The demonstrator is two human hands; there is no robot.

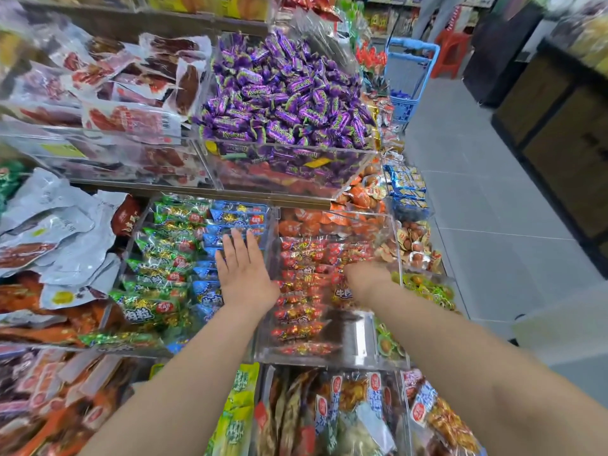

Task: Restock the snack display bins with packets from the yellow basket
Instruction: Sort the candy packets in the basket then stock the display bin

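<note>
While the left hand [245,274] lies flat, fingers straight, on the blue packets [230,218] and holds nothing, the right hand [365,278] sits blurred among the red packets [302,291] just beside; its grip cannot be told. These crinkly, glossy foil pouches fill two adjoining clear, hard-walled bins [360,337].

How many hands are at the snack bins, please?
2. The left hand lies flat on the blue packets; the right hand reaches among the red packets, its fingers blurred and hidden.
</note>
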